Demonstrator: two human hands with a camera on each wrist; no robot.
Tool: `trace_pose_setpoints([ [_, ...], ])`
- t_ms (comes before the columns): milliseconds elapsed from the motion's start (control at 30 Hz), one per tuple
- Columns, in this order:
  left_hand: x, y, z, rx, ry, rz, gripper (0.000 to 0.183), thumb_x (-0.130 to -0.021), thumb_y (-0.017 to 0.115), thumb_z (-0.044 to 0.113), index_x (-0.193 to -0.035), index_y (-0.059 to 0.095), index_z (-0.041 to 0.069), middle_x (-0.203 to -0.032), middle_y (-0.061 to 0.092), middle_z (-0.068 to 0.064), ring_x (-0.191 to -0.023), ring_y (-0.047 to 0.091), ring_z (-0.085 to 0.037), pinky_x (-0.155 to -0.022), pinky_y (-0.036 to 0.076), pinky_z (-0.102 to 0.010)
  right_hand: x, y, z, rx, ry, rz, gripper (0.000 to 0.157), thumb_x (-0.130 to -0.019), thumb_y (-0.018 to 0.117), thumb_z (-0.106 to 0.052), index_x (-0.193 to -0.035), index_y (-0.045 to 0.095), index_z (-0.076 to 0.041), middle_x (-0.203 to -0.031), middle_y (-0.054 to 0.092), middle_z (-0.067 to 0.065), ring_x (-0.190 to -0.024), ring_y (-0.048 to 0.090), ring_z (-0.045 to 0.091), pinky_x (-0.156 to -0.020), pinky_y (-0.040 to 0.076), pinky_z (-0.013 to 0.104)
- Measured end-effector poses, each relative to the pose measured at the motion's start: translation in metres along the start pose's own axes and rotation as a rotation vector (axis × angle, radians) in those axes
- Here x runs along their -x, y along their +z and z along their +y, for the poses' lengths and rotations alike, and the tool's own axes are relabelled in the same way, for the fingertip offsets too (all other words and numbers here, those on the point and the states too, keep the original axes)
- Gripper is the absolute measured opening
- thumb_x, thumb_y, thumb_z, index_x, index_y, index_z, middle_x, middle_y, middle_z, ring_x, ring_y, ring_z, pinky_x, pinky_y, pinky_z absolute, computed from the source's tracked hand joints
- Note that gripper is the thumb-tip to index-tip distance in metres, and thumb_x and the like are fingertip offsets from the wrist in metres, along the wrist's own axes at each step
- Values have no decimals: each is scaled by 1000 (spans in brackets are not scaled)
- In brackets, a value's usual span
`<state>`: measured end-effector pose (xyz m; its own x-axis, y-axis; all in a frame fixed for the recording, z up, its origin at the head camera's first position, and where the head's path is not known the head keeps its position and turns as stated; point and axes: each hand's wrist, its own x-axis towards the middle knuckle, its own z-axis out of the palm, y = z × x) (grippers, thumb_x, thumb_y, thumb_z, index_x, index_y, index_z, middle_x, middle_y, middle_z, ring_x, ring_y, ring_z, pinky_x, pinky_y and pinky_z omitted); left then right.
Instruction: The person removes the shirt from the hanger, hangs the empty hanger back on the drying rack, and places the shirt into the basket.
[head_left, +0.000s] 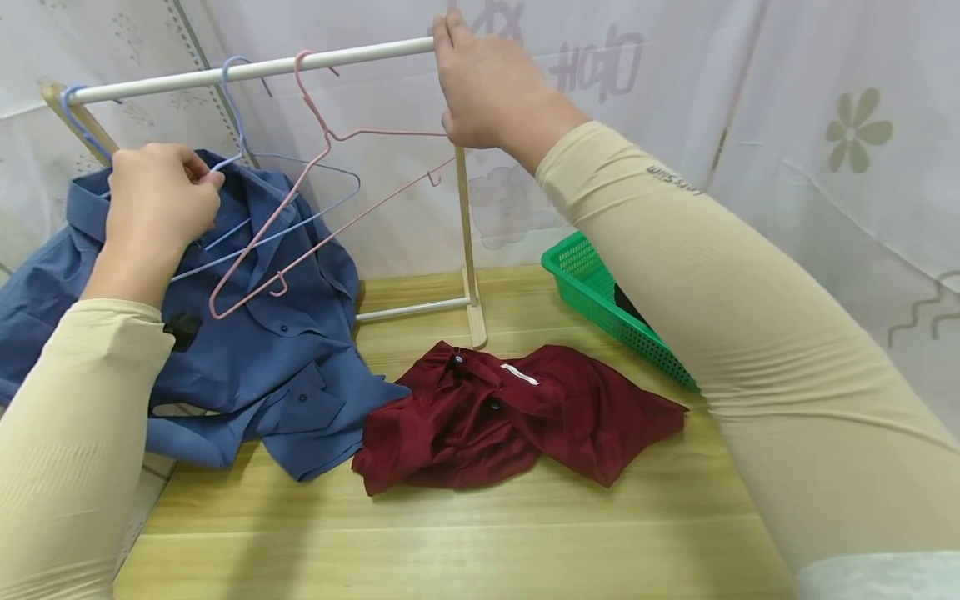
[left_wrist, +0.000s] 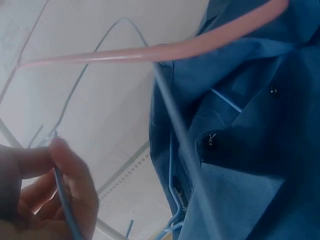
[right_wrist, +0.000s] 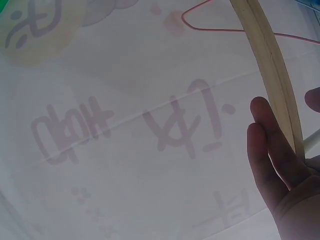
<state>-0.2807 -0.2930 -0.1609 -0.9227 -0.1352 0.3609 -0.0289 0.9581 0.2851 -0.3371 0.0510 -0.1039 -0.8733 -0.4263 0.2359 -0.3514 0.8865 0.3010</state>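
My left hand (head_left: pixel 161 196) pinches a blue wire hanger (left_wrist: pixel 187 141) near its neck; that hanger's hook is over the white rail (head_left: pixel 375 54) of a small garment rack. Beside it on the rail hangs a pink hanger (left_wrist: pixel 180 51), without clothing. At the rail's left end a blue shirt (head_left: pixel 247 367) hangs on another blue hanger, its lower part spread over the table. My right hand (head_left: pixel 487 87) grips the rack's top right corner, with fingers around the wooden post (right_wrist: pixel 272 65). A dark red shirt (head_left: pixel 450 433) lies crumpled on the table below.
A green plastic basket (head_left: pixel 592 302) stands at the back right of the wooden table (head_left: pixel 465 550), partly hidden by my right sleeve, with something dark in it. The rack's wooden foot (head_left: pixel 477 325) stands just behind the red shirt. Printed white curtains (head_left: pixel 787 67) hang behind everything.
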Motion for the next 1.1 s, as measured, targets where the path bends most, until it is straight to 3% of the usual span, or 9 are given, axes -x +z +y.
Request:
trace_pose_setpoints([
  [67,2,2,-2,-4,-5,-30,44,-100,44,31,-118,64,-4,-90,67,-24,-107,51,-45,-71,44,-48,0,0,-1,-5,-3,-3,87,-95,43,-31,-151,-12,7,-162,-6,25,-89,56,30,-87,56,44],
  [200,3,5,-4,-20,-1,-66,46,-100,44,33,-119,63,-3,-109,61,-27,-111,46,-48,-87,39,-62,1,0,0,-14,0,-1,87,-94,43,-29,-151,-12,7,-162,-7,25,-98,60,34,-90,55,45],
  [433,5,10,-6,-37,-3,-113,45,-99,47,31,-128,58,-1,-118,59,-27,-101,52,-45,-70,44,-52,3,1,1,-24,12,-3,88,-95,44,-30,-151,-13,6,-162,-8,25,-106,60,37,-94,54,44],
  [733,6,12,-7,-59,1,-112,53,-99,43,36,-136,52,0,-128,57,-28,-109,52,-50,-80,44,-60,3,2,2,-19,12,20,86,-94,42,-27,-152,-11,6,-162,-7,24,-88,58,29,-84,56,42],
  [933,10,7,-3,-94,64,-19,52,-98,41,35,-134,54,-1,-133,52,-32,-118,46,-54,-90,40,-65,2,1,1,-38,12,26,87,-93,43,-27,-152,-11,5,-163,-8,22,-87,57,28,-83,56,41],
  [1100,29,3,16,-98,158,128,44,-97,44,27,-126,59,-3,-134,50,-31,-126,41,-54,-97,36,-69,1,3,-2,-115,9,12,88,-92,43,-25,-153,-16,-1,-164,-14,15,-85,56,25,-73,53,35],
])
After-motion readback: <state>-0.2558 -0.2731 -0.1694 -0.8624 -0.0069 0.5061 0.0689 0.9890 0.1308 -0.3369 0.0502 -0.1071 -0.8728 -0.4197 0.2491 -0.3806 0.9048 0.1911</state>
